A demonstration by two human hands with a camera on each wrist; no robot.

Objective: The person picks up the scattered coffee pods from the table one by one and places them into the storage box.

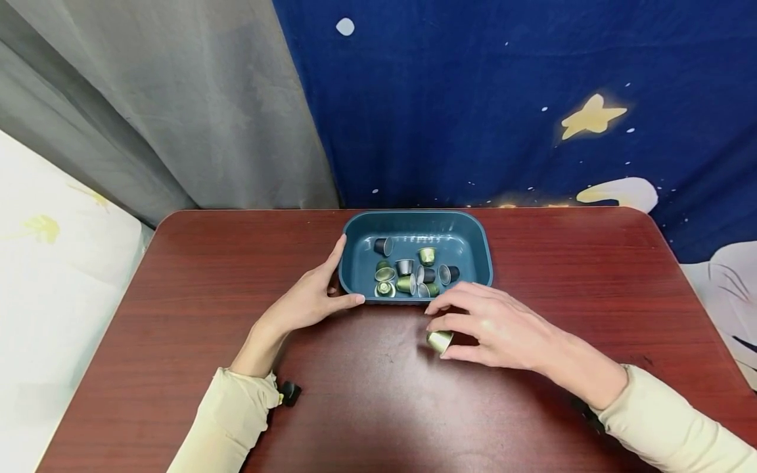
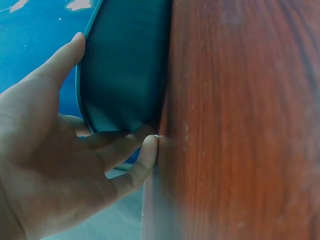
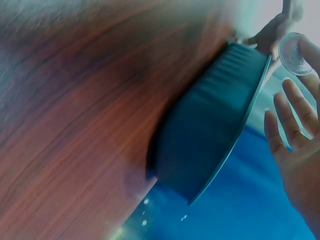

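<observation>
A dark teal plastic tray (image 1: pixel 481 249) stands at the table's far edge, with several green, black and grey coffee capsules lying in it, some tipped over. My left hand (image 1: pixel 307 299) spans the tray's left end, thumb at the near corner and fingers along the side. In the left wrist view that hand (image 2: pixel 60 140) touches the tray wall (image 2: pixel 125 65) with its fingers fairly straight. My right hand (image 1: pixel 503 328) pinches a light green coffee capsule (image 1: pixel 440 341) between thumb and fingers, just in front of the tray. The right wrist view shows the capsule's round foil lid (image 3: pixel 292 54).
The reddish-brown wooden table (image 1: pixel 378 407) extends in front of the tray and to both sides. Behind it hang a grey curtain (image 1: pixel 236 118) and a blue curtain with stars (image 1: pixel 449 98). A small black device (image 1: pixel 290 393) sits by the left cuff.
</observation>
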